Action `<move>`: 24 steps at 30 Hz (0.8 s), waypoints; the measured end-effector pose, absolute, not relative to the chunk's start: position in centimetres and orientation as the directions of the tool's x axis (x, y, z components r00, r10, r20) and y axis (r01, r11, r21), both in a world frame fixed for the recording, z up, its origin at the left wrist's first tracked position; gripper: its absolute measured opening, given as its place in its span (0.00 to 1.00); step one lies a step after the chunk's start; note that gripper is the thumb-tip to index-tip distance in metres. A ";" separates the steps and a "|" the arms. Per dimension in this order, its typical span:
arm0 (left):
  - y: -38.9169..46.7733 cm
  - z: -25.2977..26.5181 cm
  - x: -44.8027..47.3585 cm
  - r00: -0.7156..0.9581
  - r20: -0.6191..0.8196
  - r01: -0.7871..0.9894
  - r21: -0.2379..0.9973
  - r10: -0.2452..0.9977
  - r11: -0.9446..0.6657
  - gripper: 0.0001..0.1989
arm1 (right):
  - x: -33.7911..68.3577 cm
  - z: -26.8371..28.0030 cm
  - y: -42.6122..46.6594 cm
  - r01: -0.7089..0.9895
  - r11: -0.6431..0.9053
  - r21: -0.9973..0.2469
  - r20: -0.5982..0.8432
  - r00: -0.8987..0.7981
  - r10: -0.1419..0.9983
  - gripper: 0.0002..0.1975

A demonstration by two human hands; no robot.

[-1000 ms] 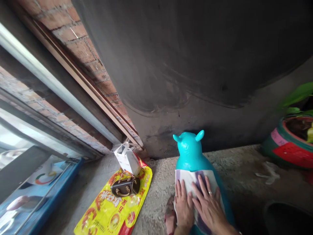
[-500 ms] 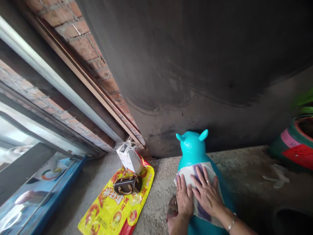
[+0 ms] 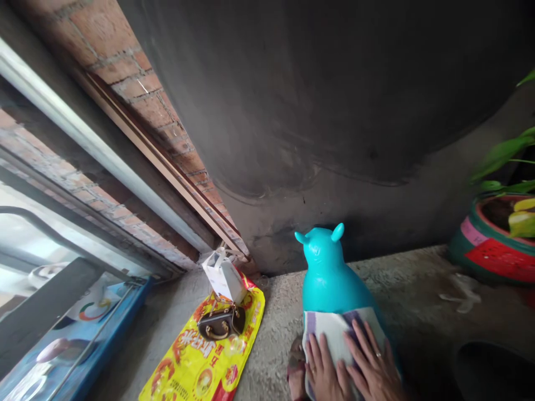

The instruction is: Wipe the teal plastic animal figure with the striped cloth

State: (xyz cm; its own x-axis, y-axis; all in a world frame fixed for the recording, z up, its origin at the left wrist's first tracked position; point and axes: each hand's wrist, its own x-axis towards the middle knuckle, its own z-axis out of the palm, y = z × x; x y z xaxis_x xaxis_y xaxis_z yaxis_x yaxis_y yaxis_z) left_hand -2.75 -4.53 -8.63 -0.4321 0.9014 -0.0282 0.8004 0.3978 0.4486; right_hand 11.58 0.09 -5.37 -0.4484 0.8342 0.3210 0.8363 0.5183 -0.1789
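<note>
1. Both hands now lie lower on the toy than 0.5 s ago, nearer the bottom edge of the view, and the cloth has slid down with them, so more of the bare turquoise back shows above it.
2. The left hand point(image 3: 324, 373) lies flat on the cloth point(image 3: 332, 334), fingers spread and pointing away from the person, palm pressed down and gripping nothing.
3. The right hand point(image 3: 371, 370) lies just beside it, touching it, also flat with fingers spread on the cloth; a ring shows on 1 finger.
4. The cloth is white with purple stripes and drapes over the back of the turquoise animal toy point(image 3: 330, 273), which stands on the concrete floor point(image 3: 409, 295) with its 2 ears pointing toward the dark wall point(image 3: 317, 111).
5. The downward slide with flat palms reads as a wiping or smoothing stroke along the toy's back, judged from the pressed hands.
6. To the left of the toy a yellow printed bag point(image 3: 200, 362) lies flat on the floor, with a small brown handbag point(image 3: 220, 324) on top of it and a small white paper bag point(image 3: 224, 277) at its far end.
7. At the right stands a painted plant pot point(image 3: 489, 245) with green leaves, well apart from the hands.
8. At the far left a blue-framed glass case point(image 3: 75, 334) sits below a brick wall point(image 3: 137, 100).
</note>
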 end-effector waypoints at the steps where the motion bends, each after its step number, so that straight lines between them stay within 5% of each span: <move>1: -5.0 -9.4 -2.5 -0.441 0.008 0.814 0.425 0.898 0.396 0.35 | 11.7 -6.2 -0.8 0.857 0.482 -0.184 0.347 -0.402 0.847 0.25; 7: -3.6 -8.1 -2.8 -0.412 0.197 0.870 0.374 0.890 0.320 0.29 | 8.3 -5.5 -0.1 0.969 0.155 -0.194 0.221 -0.111 0.969 0.30; 13: 3.5 -4.1 -3.8 -0.401 -0.006 0.892 0.224 0.916 0.393 0.26 | 5.9 -1.7 8.4 0.972 0.192 -0.135 0.029 -0.190 0.981 0.29; 17: 5.4 -3.2 -3.8 -0.378 0.009 0.923 0.084 0.926 0.376 0.25 | 5.5 -0.5 11.2 0.965 0.222 -0.138 -0.014 -0.226 0.974 0.30; 20: 3.5 -3.6 -3.2 -0.280 0.063 0.960 -0.012 0.958 0.281 0.25 | 6.5 -1.5 9.6 0.962 0.215 -0.169 0.028 -0.214 0.976 0.29; 24: -0.4 -4.5 -1.7 -0.331 0.182 0.942 0.003 0.926 0.336 0.25 | 9.1 -5.5 3.7 0.923 0.207 -0.324 0.289 -0.111 0.951 0.30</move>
